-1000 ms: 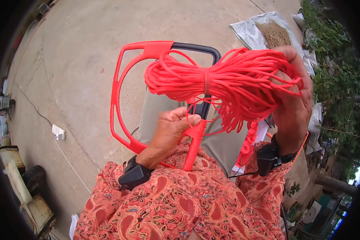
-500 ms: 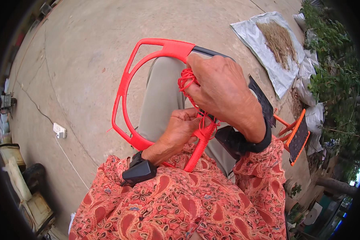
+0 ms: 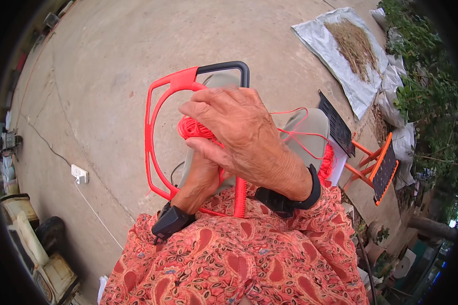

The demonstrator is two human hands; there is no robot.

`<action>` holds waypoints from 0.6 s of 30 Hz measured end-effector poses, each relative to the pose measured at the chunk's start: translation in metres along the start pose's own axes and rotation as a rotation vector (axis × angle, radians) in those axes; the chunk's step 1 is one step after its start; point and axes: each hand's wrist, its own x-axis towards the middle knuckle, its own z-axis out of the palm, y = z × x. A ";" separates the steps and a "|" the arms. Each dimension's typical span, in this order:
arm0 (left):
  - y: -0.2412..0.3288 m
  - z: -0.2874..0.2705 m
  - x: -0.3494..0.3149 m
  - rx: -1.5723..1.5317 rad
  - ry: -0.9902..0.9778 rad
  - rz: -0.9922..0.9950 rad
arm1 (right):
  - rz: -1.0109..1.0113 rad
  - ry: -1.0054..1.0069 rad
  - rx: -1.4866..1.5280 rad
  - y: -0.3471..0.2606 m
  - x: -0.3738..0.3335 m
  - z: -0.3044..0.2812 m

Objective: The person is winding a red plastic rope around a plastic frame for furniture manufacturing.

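Observation:
A red plastic reel frame [image 3: 155, 112] with a black handle bar [image 3: 226, 66] stands upright over my lap. My left hand [image 3: 201, 175] grips the frame's middle bar from below, mostly hidden behind my other hand. My right hand [image 3: 239, 134] lies over the top of it, fingers curled around a bunch of red cord [image 3: 191, 127] at the bar. Thin loops of the cord [image 3: 295, 122] trail off to the right over my knee, and more cord [image 3: 328, 160] is piled beside my right wrist. Both wrists wear black bands.
A bare concrete yard lies ahead. A white power strip [image 3: 79, 174] with a cable lies on the left. A grey sheet with dry plant matter [image 3: 351, 46] is at the upper right, an orange and black folding stool [image 3: 376, 162] to my right, bushes beyond.
A second ago my right hand held up a large hank of red cord at the right. It has come down and left over the frame's middle, onto my left hand; the view has dipped.

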 end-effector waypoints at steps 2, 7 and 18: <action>0.011 -0.005 -0.004 0.063 -0.127 -0.067 | 0.106 0.087 0.038 0.024 -0.008 -0.024; 0.014 0.000 -0.005 0.081 -0.121 -0.062 | 0.806 0.116 0.595 0.029 -0.062 -0.042; 0.017 -0.005 -0.003 0.081 -0.106 -0.096 | 0.389 -0.219 0.033 0.062 -0.087 0.014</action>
